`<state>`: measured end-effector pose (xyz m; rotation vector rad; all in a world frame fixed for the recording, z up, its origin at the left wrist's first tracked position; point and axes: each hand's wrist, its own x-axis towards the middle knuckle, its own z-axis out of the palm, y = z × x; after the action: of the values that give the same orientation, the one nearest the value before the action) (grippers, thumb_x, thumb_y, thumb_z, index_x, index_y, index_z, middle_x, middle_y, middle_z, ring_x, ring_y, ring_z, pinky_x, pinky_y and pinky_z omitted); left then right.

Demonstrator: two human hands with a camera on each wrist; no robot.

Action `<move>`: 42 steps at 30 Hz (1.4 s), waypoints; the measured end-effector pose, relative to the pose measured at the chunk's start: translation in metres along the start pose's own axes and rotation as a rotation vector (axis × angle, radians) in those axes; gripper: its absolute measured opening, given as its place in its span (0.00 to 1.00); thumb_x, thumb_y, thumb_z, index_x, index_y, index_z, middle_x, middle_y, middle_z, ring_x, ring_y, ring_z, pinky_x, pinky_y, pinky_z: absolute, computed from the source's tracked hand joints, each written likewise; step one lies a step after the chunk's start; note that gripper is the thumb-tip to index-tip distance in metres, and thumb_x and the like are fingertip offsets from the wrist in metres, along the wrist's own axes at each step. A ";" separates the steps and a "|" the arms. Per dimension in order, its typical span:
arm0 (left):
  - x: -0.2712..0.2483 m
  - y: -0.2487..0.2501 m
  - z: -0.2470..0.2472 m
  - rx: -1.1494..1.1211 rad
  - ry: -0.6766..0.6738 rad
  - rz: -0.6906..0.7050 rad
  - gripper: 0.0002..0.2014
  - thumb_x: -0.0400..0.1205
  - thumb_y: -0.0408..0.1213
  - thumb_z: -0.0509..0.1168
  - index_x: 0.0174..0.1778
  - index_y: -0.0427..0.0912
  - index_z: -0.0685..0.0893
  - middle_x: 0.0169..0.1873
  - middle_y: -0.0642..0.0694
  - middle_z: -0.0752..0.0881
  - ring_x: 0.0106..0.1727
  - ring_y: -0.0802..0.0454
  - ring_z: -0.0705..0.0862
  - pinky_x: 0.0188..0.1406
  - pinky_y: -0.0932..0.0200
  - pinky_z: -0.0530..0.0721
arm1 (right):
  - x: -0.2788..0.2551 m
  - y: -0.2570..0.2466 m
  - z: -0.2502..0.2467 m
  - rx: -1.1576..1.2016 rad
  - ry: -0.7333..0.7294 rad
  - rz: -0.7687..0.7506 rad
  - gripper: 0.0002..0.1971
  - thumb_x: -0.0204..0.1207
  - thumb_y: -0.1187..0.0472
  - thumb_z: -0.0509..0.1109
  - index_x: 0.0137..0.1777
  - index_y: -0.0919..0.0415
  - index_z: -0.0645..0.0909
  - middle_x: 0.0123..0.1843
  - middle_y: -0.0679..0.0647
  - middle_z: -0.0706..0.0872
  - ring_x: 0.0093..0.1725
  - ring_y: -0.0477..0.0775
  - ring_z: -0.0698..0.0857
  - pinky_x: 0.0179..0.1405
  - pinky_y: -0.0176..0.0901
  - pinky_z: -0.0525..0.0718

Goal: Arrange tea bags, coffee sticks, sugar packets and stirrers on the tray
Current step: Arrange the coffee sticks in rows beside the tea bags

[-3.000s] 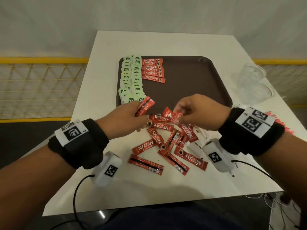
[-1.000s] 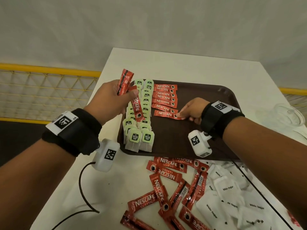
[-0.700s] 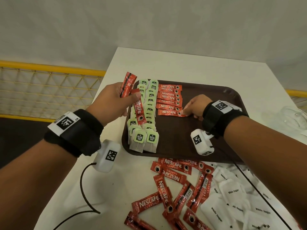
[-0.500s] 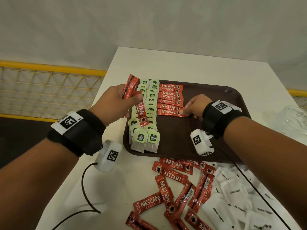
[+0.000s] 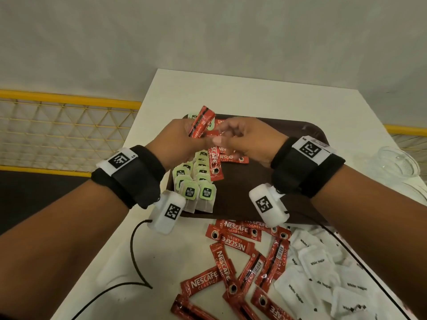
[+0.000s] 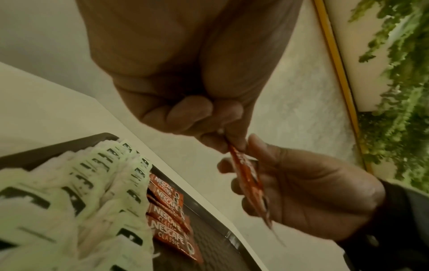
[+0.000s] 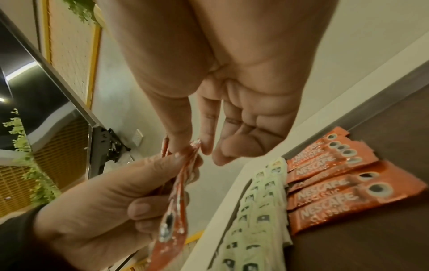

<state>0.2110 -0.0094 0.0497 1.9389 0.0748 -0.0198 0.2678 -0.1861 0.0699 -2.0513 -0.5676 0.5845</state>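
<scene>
My left hand (image 5: 196,138) grips a small bunch of red coffee sticks (image 5: 201,123) above the tray's far left corner; one stick (image 5: 216,163) hangs down from it. My right hand (image 5: 219,137) meets it and pinches the top of that stick (image 7: 194,146) between thumb and forefinger. On the brown tray (image 5: 254,199), two rows of green-tagged tea bags (image 5: 196,181) lie along the left side, with a row of coffee sticks (image 5: 232,158) beside them. The left wrist view shows both hands on the stick (image 6: 246,176).
Several loose coffee sticks (image 5: 233,257) lie scattered on the white table in front of the tray. White sugar packets (image 5: 318,273) are piled at the near right. Clear plastic cups (image 5: 397,162) stand at the right edge. A yellow railing runs past the table's left side.
My right hand has lifted off the coffee stick row on the tray and moved left to the sticks in my left hand. The left hand has shifted slightly right toward it.
</scene>
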 end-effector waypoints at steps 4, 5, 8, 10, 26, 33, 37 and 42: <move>0.003 0.004 0.008 -0.095 0.148 0.029 0.12 0.81 0.41 0.73 0.40 0.39 0.80 0.21 0.55 0.76 0.18 0.63 0.71 0.20 0.69 0.73 | -0.002 0.001 -0.007 0.142 -0.036 0.050 0.13 0.74 0.64 0.77 0.57 0.62 0.83 0.43 0.58 0.86 0.40 0.49 0.84 0.41 0.43 0.84; 0.003 0.004 0.008 -0.133 0.181 0.023 0.11 0.81 0.41 0.73 0.40 0.40 0.81 0.24 0.53 0.78 0.18 0.63 0.72 0.20 0.68 0.74 | -0.004 0.003 -0.008 0.133 -0.052 0.069 0.10 0.73 0.63 0.77 0.53 0.61 0.84 0.42 0.56 0.87 0.40 0.49 0.84 0.41 0.43 0.84; 0.004 0.005 0.008 -0.208 0.191 -0.021 0.10 0.81 0.44 0.72 0.40 0.44 0.81 0.24 0.54 0.82 0.18 0.60 0.72 0.20 0.65 0.74 | -0.009 0.012 -0.008 0.181 -0.010 0.104 0.06 0.72 0.63 0.78 0.46 0.59 0.84 0.38 0.51 0.86 0.38 0.47 0.84 0.38 0.39 0.82; 0.002 0.004 0.008 -0.266 0.151 -0.060 0.09 0.81 0.44 0.72 0.42 0.45 0.81 0.26 0.54 0.86 0.18 0.60 0.71 0.19 0.66 0.72 | -0.011 0.020 -0.009 0.281 0.062 0.129 0.08 0.72 0.63 0.78 0.50 0.63 0.84 0.38 0.52 0.86 0.35 0.46 0.84 0.34 0.37 0.81; -0.022 -0.019 -0.018 -0.152 0.036 -0.224 0.11 0.83 0.52 0.68 0.50 0.48 0.82 0.38 0.50 0.87 0.21 0.59 0.70 0.22 0.67 0.73 | 0.001 0.057 -0.015 -0.193 0.027 0.555 0.11 0.75 0.57 0.76 0.56 0.57 0.87 0.52 0.55 0.87 0.43 0.50 0.80 0.33 0.39 0.78; -0.028 -0.021 -0.021 -0.116 0.016 -0.223 0.10 0.84 0.49 0.68 0.49 0.46 0.81 0.39 0.47 0.89 0.20 0.59 0.71 0.21 0.66 0.74 | 0.023 0.053 -0.006 -0.435 0.076 0.541 0.21 0.70 0.50 0.79 0.55 0.63 0.83 0.51 0.59 0.89 0.50 0.55 0.88 0.56 0.48 0.85; -0.030 -0.023 -0.023 -0.115 -0.006 -0.240 0.12 0.84 0.49 0.68 0.53 0.43 0.81 0.39 0.47 0.88 0.21 0.58 0.71 0.22 0.66 0.73 | 0.026 0.055 -0.002 -0.459 0.086 0.568 0.26 0.68 0.47 0.80 0.59 0.64 0.82 0.54 0.59 0.90 0.56 0.59 0.88 0.62 0.55 0.83; -0.029 -0.024 -0.020 -0.115 -0.049 -0.291 0.15 0.85 0.49 0.65 0.60 0.43 0.78 0.41 0.47 0.88 0.22 0.58 0.73 0.24 0.63 0.75 | 0.026 0.059 -0.001 -0.488 0.100 0.554 0.26 0.67 0.46 0.80 0.57 0.61 0.77 0.59 0.59 0.87 0.59 0.60 0.85 0.64 0.57 0.82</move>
<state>0.1799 0.0168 0.0361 1.7979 0.3183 -0.2507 0.2987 -0.2003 0.0158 -2.7118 -0.0667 0.7022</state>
